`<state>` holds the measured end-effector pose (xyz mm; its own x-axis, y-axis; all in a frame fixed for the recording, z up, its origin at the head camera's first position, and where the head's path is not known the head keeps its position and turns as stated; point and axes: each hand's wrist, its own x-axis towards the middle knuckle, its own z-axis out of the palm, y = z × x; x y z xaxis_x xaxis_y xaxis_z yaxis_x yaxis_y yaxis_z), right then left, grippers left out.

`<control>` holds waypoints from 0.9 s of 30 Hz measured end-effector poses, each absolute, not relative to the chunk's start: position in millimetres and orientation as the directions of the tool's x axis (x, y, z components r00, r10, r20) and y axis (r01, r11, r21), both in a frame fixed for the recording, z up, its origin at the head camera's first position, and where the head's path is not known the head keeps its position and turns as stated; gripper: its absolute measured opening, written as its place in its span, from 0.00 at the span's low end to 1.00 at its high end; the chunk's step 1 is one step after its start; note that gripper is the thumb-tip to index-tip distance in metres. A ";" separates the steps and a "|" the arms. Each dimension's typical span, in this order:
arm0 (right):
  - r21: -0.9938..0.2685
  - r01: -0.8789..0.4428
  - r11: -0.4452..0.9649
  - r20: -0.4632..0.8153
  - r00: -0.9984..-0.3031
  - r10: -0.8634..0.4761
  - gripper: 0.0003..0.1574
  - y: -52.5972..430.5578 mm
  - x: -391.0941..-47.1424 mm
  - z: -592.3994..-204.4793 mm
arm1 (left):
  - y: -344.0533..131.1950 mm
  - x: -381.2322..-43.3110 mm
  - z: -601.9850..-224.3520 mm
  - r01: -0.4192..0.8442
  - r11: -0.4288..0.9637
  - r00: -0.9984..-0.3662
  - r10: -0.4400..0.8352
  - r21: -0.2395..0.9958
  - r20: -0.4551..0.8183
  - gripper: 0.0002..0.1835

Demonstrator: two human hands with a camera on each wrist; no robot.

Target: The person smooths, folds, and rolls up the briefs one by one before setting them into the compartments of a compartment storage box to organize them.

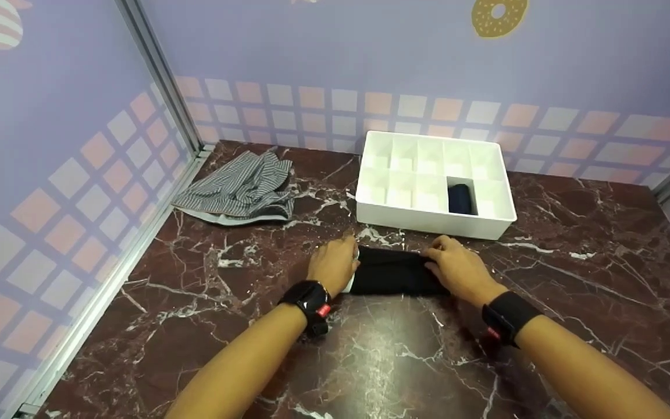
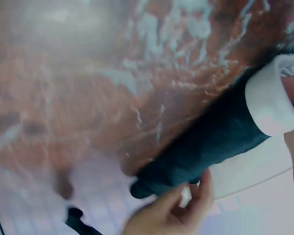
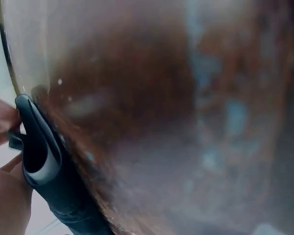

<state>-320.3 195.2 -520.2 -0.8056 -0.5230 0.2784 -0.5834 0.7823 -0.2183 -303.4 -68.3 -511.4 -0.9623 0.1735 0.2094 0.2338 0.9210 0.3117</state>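
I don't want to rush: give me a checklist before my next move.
1. Left hand at white-banded end of black cloth: ok.
2. Right hand at its opposite end: ok.
3. Black cloth pressed flat: not ok; right wrist view shows it gaping.
4. White box has room beside the navy roll: ok.
5. Striped cloth clear of both hands: ok.
6. Underside of black cloth smooth: cannot tell.

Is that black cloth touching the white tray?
Apart. The head view shows a strip of the marbled table between the far edge of the black cloth and the near wall of the white tray.
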 end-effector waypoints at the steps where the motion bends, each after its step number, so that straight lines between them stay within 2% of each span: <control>1: -0.204 -0.590 0.781 0.279 -0.800 -0.532 0.15 195.6 -320.4 -519.8 | -67.1 -302.3 -511.5 0.252 0.935 -0.952 0.194 0.251 0.235 0.10; 4: -0.175 -0.632 0.755 0.302 -0.765 -0.569 0.17 199.7 -321.1 -519.1 | -65.3 -300.9 -512.6 0.309 0.949 -0.908 0.275 0.064 0.315 0.11; 7: -0.150 -0.680 0.718 0.355 -0.715 -0.602 0.21 204.8 -321.2 -516.5 | -67.8 -300.7 -512.3 0.378 0.925 -0.851 0.366 -0.044 0.377 0.10; 11: -0.127 -0.705 0.698 0.407 -0.679 -0.611 0.22 204.8 -312.5 -509.4 | -74.1 -300.9 -508.9 0.526 0.848 -0.780 0.512 -0.066 0.361 0.08; 14: -0.103 -0.715 0.692 0.379 -0.671 -0.637 0.19 198.6 -299.3 -506.2 | -77.9 -302.4 -509.0 0.613 0.788 -0.742 0.600 -0.060 0.300 0.08; 19: -0.032 -0.735 0.677 0.265 -0.660 -0.704 0.17 186.3 -280.5 -507.6 | -83.9 -306.2 -516.1 0.638 0.770 -0.749 0.626 -0.019 0.217 0.11; 27: -0.026 -0.669 0.742 0.223 -0.728 -0.649 0.17 187.0 -277.1 -503.5 | -93.5 -293.2 -514.8 0.592 0.803 -0.803 0.581 0.064 0.136 0.16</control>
